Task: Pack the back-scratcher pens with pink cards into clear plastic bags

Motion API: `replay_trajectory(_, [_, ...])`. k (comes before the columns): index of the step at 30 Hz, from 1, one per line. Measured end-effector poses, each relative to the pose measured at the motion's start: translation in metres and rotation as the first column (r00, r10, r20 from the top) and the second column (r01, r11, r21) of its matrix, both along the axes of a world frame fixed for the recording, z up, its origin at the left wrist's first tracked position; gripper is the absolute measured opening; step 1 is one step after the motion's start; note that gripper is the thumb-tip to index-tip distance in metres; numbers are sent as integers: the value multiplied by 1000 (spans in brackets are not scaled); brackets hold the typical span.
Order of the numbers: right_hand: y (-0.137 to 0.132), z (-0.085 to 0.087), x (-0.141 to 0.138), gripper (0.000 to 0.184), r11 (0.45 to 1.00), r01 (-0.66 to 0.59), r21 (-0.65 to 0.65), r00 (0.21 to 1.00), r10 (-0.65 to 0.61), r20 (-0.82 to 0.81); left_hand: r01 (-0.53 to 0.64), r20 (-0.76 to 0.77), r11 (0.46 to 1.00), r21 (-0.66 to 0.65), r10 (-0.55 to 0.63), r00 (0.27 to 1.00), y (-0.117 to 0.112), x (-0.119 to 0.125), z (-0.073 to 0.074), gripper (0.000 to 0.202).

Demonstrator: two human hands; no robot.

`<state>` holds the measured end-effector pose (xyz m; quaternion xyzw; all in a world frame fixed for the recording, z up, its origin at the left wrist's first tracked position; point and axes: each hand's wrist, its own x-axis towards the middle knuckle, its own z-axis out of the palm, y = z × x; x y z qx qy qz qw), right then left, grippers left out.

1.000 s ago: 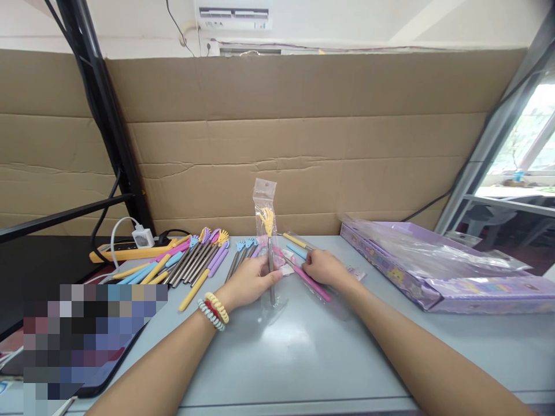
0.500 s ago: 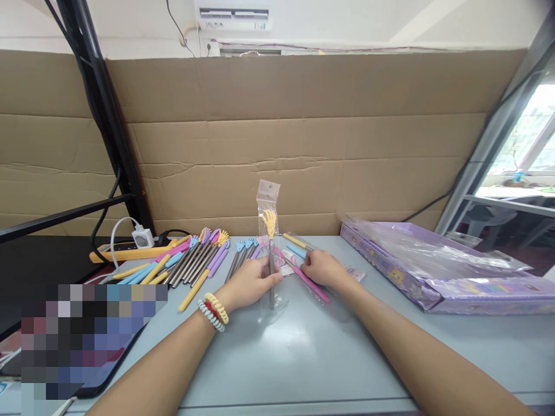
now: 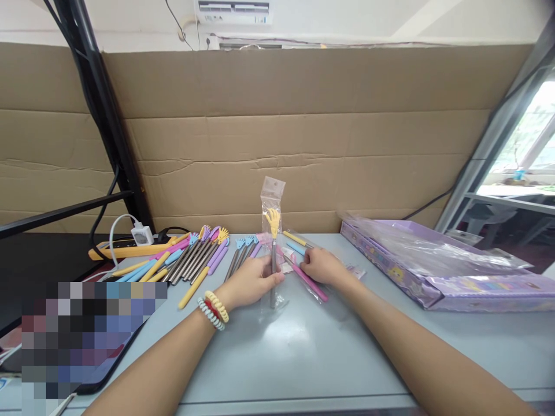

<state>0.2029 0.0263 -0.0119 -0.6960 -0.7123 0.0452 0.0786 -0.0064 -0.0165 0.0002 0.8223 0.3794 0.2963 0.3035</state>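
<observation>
My left hand (image 3: 255, 280) is closed around a yellow-headed back scratcher (image 3: 273, 222) with a metal shaft, standing upright inside a clear plastic sleeve (image 3: 272, 188). My right hand (image 3: 323, 266) rests low over the table with its fingers curled; what sits under the fingertips is hidden. Right against those fingers lies a pink-handled back scratcher (image 3: 310, 282) in clear wrapping. Behind it a yellow handle (image 3: 293, 237) and a blue handle (image 3: 295, 248) stick out. Several unwrapped back scratchers (image 3: 195, 260) are heaped on the left, and a few blue-headed ones (image 3: 243, 248) lie nearer my left hand.
A purple patterned box (image 3: 390, 266) at the right has clear plastic sleeves (image 3: 446, 248) spread over it. A yellow power strip (image 3: 117, 251) with a white plug (image 3: 142, 234) is at the back left. Cardboard (image 3: 269, 138) walls off the back. A dark device (image 3: 108, 361), partly blurred, lies front left.
The view has tilted slightly. My left hand still holds the sleeved back scratcher upright, shifted a touch to the right. My right hand stays by the pink handle.
</observation>
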Motion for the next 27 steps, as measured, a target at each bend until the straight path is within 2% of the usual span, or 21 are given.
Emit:
replay_trajectory(11, [0, 0, 0, 18, 1000, -20, 10, 999, 20, 31, 34, -32, 997, 65, -32, 999, -3, 2, 2, 22])
replay_trajectory(27, [-3, 3, -2, 18, 1000, -16, -6, 999, 16, 35, 26, -24, 998, 57, -25, 999, -6, 3, 5, 20])
